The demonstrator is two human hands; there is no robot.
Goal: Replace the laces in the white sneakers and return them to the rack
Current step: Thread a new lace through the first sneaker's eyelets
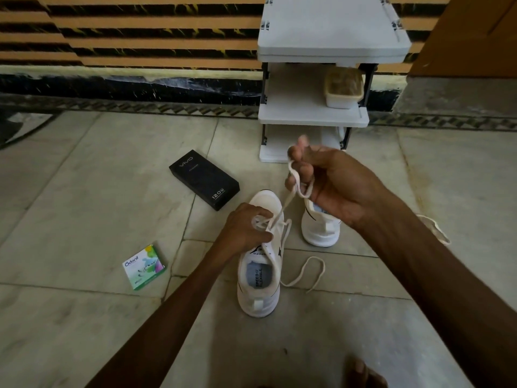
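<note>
While a white mesh sneaker with black trim [258, 278] stands on the pale tiled floor [84, 191], heel toward the viewer, the left hand [246, 228] grips it at the eyelets, fingers curled over the tongue. A cream flat shoelace [285, 203] runs taut from those eyelets up to the raised right hand [333, 183], which pinches it with a loop wound round its fingers. The lace's other end lies slack on the floor beside the shoe. The step in hand looks like drawing the lace through the eyelets (whether out or in cannot be told). Next, the right hand likely needs a steady pull while the left hand braces the shoe. A second white sneaker [320, 231] stands just beyond, partly hidden by the right hand. A white plastic shoe rack [313, 116] stands further back.
</note>
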